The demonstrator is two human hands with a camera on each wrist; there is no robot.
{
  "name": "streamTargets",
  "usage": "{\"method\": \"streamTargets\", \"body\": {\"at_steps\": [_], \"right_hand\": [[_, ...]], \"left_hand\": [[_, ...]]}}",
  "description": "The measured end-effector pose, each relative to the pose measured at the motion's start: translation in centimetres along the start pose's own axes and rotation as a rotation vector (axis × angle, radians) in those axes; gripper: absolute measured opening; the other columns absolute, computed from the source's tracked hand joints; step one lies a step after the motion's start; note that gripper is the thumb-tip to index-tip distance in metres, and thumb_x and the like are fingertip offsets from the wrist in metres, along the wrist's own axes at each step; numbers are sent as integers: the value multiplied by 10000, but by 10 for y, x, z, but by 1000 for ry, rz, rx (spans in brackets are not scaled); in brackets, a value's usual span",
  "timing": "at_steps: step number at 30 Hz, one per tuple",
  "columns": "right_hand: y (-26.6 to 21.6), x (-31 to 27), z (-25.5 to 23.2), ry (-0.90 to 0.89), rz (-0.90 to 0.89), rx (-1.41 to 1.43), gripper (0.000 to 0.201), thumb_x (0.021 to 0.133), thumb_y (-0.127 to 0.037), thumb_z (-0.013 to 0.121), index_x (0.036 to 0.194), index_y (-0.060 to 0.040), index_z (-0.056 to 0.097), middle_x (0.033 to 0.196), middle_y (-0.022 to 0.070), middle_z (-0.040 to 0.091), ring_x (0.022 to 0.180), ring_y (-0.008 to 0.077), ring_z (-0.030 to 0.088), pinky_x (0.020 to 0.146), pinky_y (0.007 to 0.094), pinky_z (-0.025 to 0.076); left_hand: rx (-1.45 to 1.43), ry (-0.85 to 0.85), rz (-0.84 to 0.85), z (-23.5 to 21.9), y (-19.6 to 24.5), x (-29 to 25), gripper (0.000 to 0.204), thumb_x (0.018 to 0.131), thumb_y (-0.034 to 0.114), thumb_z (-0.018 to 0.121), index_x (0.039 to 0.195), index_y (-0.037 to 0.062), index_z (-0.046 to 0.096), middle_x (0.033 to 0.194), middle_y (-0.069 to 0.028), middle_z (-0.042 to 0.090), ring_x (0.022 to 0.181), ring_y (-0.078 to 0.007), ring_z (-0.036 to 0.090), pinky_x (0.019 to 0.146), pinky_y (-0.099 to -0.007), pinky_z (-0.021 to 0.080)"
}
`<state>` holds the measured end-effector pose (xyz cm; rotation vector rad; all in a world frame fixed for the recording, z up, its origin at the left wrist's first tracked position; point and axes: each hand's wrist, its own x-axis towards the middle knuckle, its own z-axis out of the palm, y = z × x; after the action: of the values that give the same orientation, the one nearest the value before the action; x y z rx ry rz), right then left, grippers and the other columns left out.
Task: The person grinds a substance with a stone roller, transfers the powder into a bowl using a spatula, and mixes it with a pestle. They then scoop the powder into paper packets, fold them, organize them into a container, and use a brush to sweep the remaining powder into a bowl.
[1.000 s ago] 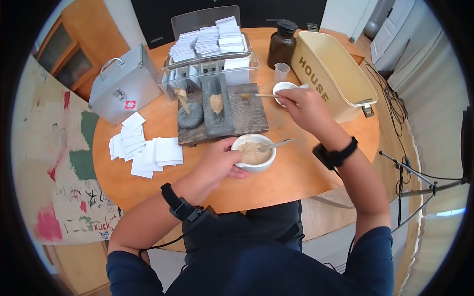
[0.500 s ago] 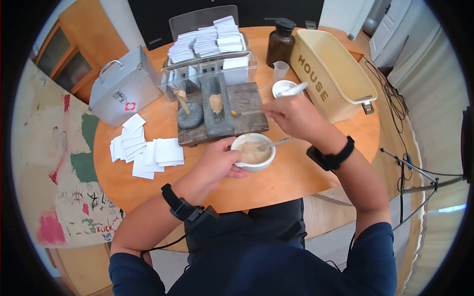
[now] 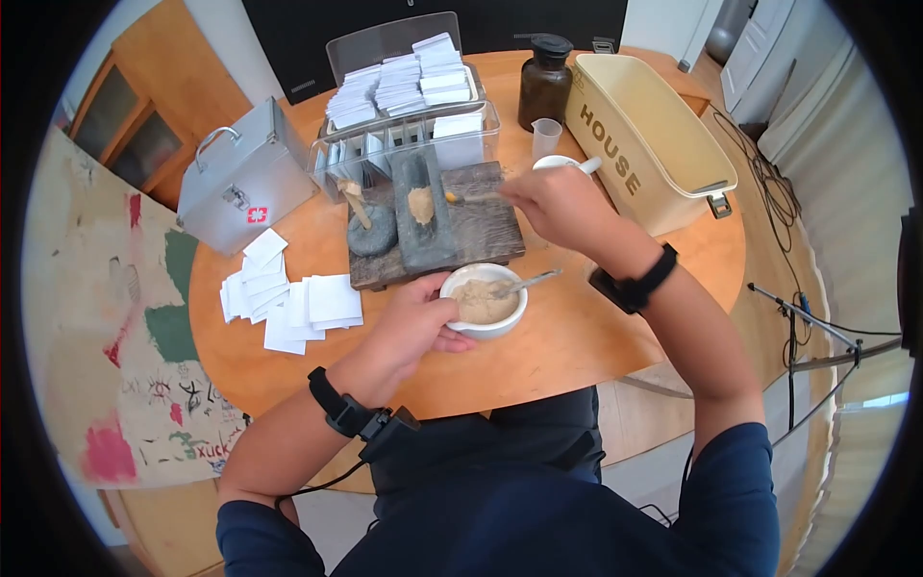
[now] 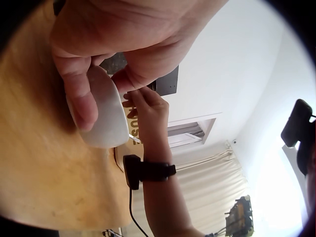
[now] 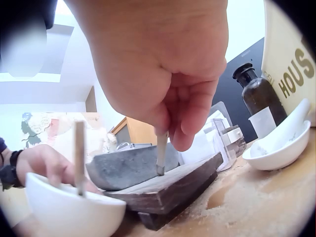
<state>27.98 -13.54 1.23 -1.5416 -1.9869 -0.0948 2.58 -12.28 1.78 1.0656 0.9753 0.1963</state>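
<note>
My left hand (image 3: 415,322) grips the left side of a white bowl (image 3: 496,328) of tan powder, with a spoon (image 3: 529,282) leaning in it. In the left wrist view, fingers and thumb clasp the bowl (image 4: 106,111). My right hand (image 3: 567,213) pinches a thin brush-like stick (image 3: 476,197), its yellowish end over the dark wooden board (image 3: 481,226). The right wrist view shows the stick (image 5: 161,153) pointing down, its lower end at the board (image 5: 163,185). On the board, left of the stick, lies a grey stone trough (image 3: 423,240) holding tan powder (image 3: 421,204).
A round stone (image 3: 373,236) with a wooden stick stands on the board's left. White cards (image 3: 335,300) and a metal case (image 3: 245,178) lie left; a clear card box (image 3: 461,144) stands behind. At right are a brown bottle (image 3: 545,91), plastic cup (image 3: 546,139), mortar (image 5: 276,156) and cream bin (image 3: 630,144).
My right hand has moved left from beside the mortar, bringing the stick's end over the board close to the trough. The left hand still holds the bowl, slightly further left in view.
</note>
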Motion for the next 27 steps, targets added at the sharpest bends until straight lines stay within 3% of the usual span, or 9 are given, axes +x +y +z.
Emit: {"method": "streamTargets", "body": {"at_steps": [5, 8, 10, 14, 16, 20, 22, 25, 27], "right_hand": [[-22, -40, -40, -190, -31, 178, 134, 829, -52, 655, 930, -51, 743, 812, 145, 703, 748, 317, 679, 667, 400, 540], [-21, -45, -39, -144, 40, 303, 132, 812, -26, 670, 924, -38, 738, 809, 146, 702, 749, 313, 679, 671, 383, 543], [-14, -42, -32, 13, 140, 164, 139, 812, -12, 669, 930, -37, 739, 822, 147, 706, 747, 308, 682, 660, 365, 547], [-17, -50, -36, -122, 71, 189, 151, 816, 12, 668, 942, -31, 737, 822, 148, 709, 720, 306, 684, 639, 353, 545], [-18, -55, -38, -67, 276, 341, 147, 832, 13, 669, 958, -26, 734, 802, 148, 707, 677, 270, 690, 604, 338, 540], [-9, -64, -36, 37, 194, 213, 124, 852, 7, 666, 957, -16, 728, 764, 141, 697, 642, 223, 687, 578, 319, 534], [-15, -67, -43, -85, 241, 374, 113, 865, 4, 660, 960, -3, 723, 748, 141, 686, 626, 193, 678, 561, 301, 528], [-8, -75, -42, 48, 380, 224, 114, 871, 15, 652, 965, 18, 716, 750, 137, 685, 621, 182, 674, 561, 290, 526], [-10, -85, -50, -38, 378, 338, 119, 877, 14, 647, 976, 26, 713, 751, 133, 685, 622, 174, 672, 561, 286, 524]], "left_hand": [[34, -15, -9, -3, -2, 3, 515, 840, 27, 499, 1354, -4, 509, 1093, -149, 669, 839, -229, 719, 742, -317, 607], [34, -12, 4, -3, -4, 5, 510, 842, 24, 497, 1351, -5, 512, 1079, -153, 673, 831, -232, 721, 731, -315, 610], [36, -9, 2, -2, -4, 6, 508, 843, 21, 498, 1350, -5, 512, 1070, -155, 676, 824, -232, 723, 720, -312, 611], [32, -2, -2, -2, -4, 6, 496, 846, 16, 506, 1341, -7, 519, 1056, -158, 682, 808, -227, 728, 696, -302, 615], [25, -6, 10, -4, -5, 6, 490, 846, 17, 510, 1336, -6, 523, 1055, -158, 683, 807, -222, 728, 697, -301, 616], [17, -17, 28, 0, -7, 10, 476, 850, 19, 518, 1325, -4, 534, 1045, -149, 682, 798, -210, 725, 696, -295, 617], [11, -23, 27, 2, -5, 9, 475, 850, 17, 519, 1325, -4, 534, 1046, -145, 680, 796, -209, 724, 695, -293, 616], [-2, -35, 19, 5, -6, 11, 470, 853, 16, 519, 1322, -4, 535, 1053, -139, 674, 794, -206, 722, 692, -290, 616], [-9, -40, 22, 6, -5, 12, 466, 854, 16, 519, 1319, -4, 534, 1059, -138, 670, 794, -206, 721, 692, -289, 616]]}}
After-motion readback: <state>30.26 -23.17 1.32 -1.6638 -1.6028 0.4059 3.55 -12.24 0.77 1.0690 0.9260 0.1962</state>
